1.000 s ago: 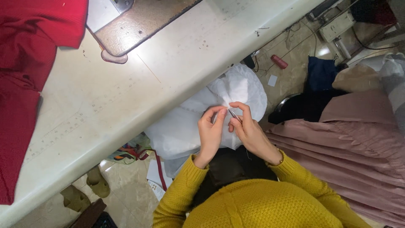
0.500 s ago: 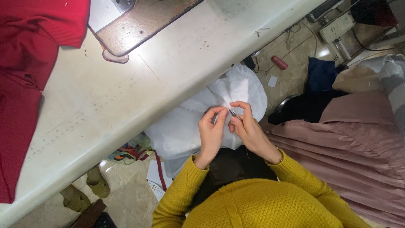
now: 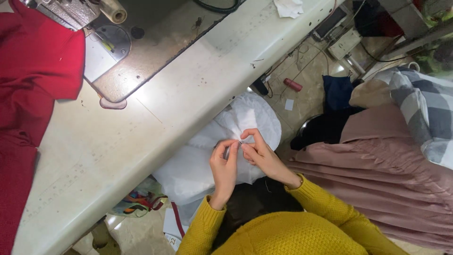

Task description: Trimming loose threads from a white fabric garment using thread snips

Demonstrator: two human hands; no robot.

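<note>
My left hand (image 3: 223, 169) and my right hand (image 3: 258, 155), both in mustard-yellow knit sleeves, meet fingertip to fingertip over a bundle of white fabric (image 3: 245, 118) that lies on my lap below the table's edge. My left fingers pinch a small thin grey metal piece (image 3: 228, 151); what it is I cannot tell. My right thumb and forefinger are closed on a bit of the white fabric right beside it.
A long off-white sewing table (image 3: 141, 141) runs diagonally, with a sewing machine (image 3: 71, 12) and its metal base plate at the top left. Red cloth (image 3: 33, 80) lies at the left. Pink fabric (image 3: 377, 174) and a checked cloth (image 3: 424, 113) are piled at the right. Cables and a red spool (image 3: 292, 85) lie on the floor.
My hands stay together on the white fabric with hardly any movement. The view has tipped up, so the sewing machine shows at the top.
</note>
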